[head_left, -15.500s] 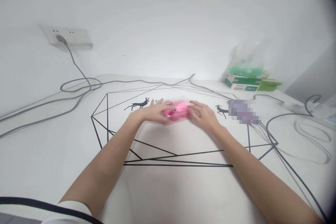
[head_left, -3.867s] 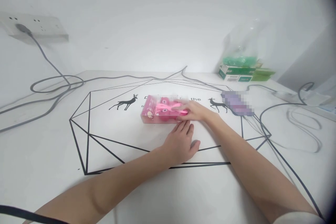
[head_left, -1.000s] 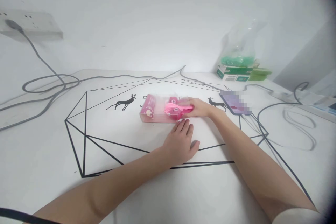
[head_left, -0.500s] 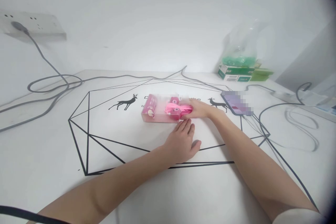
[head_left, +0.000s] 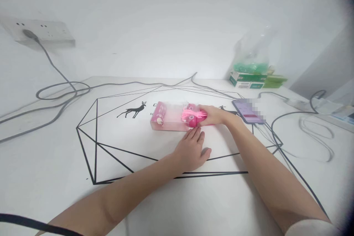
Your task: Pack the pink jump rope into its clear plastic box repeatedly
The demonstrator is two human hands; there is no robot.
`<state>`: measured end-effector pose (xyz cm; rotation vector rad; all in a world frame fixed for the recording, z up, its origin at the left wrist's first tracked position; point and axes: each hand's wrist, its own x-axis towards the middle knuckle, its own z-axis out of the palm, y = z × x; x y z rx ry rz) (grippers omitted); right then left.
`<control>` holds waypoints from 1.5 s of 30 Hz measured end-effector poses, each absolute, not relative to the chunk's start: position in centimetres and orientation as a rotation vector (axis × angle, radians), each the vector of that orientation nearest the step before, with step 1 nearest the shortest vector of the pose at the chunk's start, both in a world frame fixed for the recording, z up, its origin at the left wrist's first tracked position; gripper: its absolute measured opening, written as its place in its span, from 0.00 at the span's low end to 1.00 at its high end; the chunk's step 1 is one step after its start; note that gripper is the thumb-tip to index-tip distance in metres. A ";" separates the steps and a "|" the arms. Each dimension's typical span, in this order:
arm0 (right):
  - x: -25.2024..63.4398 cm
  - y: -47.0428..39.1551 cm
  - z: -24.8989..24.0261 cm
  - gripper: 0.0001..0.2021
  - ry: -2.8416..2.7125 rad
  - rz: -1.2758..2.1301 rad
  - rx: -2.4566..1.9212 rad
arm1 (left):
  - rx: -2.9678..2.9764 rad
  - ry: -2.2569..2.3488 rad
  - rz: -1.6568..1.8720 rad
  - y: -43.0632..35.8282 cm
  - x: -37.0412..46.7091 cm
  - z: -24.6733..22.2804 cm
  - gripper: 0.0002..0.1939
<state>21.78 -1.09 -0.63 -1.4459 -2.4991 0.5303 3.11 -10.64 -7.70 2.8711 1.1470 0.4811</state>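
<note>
A clear plastic box (head_left: 173, 118) with a pink printed end lies on its side on the table. From its right end sticks out a pink skipping rope (head_left: 193, 114), its cord bundled between two darker pink handles with round ends. The rope's left part is still within the box's mouth. My right hand (head_left: 211, 115) is closed around the rope's right side, and the palm hides part of it. In front of the box, my left hand (head_left: 191, 149) lies with fingers stretched out, its fingertips at the box's lower right edge.
A phone (head_left: 249, 111) lies right of my right hand. At the back right, green-and-white boxes (head_left: 247, 79) carry a clear bag (head_left: 251, 53) with green contents. Grey cables (head_left: 132, 83) run along the back and both sides. A power strip (head_left: 55, 33) is on the wall.
My right hand has drawn the skipping rope a little to the right, further out of the box. The box and my left hand stay nearly in place. The view has shifted slightly.
</note>
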 end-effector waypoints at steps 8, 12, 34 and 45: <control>22.5 -1.4 0.4 0.26 -2.458 0.569 -1.541 | 2.851 1.169 0.442 -10.7 3.1 -7.3 0.33; 23.6 -1.3 0.3 0.29 -2.367 0.589 -1.646 | 2.852 1.174 0.423 -10.7 3.0 -7.4 0.32; 24.5 -4.0 5.6 0.28 -2.101 0.660 -1.318 | 3.305 1.045 0.645 -14.1 1.1 -1.3 0.25; 22.2 -4.4 6.0 0.27 -2.022 0.687 -1.118 | 1.526 0.906 1.325 -6.4 1.7 2.7 0.32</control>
